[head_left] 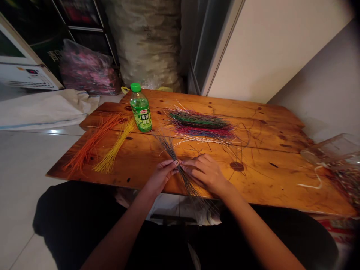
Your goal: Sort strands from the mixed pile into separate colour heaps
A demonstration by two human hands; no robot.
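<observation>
Near the table's front edge, a bundle of thin dark grey strands (168,147) runs slantwise between my hands, its ends fanning out at both sides. My left hand (163,173) is closed around the bundle's middle, thumb on top. From the other side my right hand (206,172) pinches at the same spot, its fingertips partly hidden behind the strands. Left of them lie a yellow bundle (116,148) and an orange bundle (94,144) of similar strands. Beyond my hands rests a larger pile of green, red, purple and white strands (201,125).
A green-capped drink bottle (141,112) stands upright behind the bundles on the wooden table (261,161). At the right edge sits a clear plastic container (332,148) near a white cord (316,180). Plastic bags (87,69) stand on the floor beyond.
</observation>
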